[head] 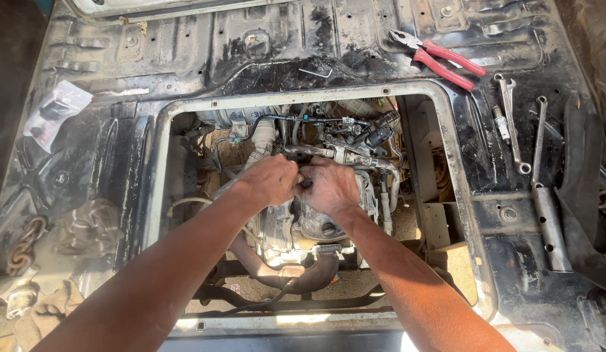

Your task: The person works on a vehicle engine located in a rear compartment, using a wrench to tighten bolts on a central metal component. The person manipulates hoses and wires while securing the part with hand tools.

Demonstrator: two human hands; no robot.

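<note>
The fingers (291, 175) of both hands are curling together around a small dark part (305, 184) on top of the engine (303, 225), down in the rectangular opening (161, 137) of the black metal floor (264, 45). The left hand (270, 179) is closing over the part from the left, the right hand (329, 188) from the right; the knuckles are touching. Both are clenched on it, though the fingers are hiding most of the part.

Risks, as judged: the part is sitting above open gaps beside the engine, so a slip of greasy fingers could be dropping it out of reach. The thin hoses and wires (296, 120) just behind the hands could be snagged by a sudden jerk.

Orientation: too little of the part is showing to tell its long axis. The metal rail (335, 155) just behind it is running left to right across the opening.

Red-handled pliers (440, 60) and wrenches (511, 120) are lying on the floor to the right, well apart from the hands.
</note>
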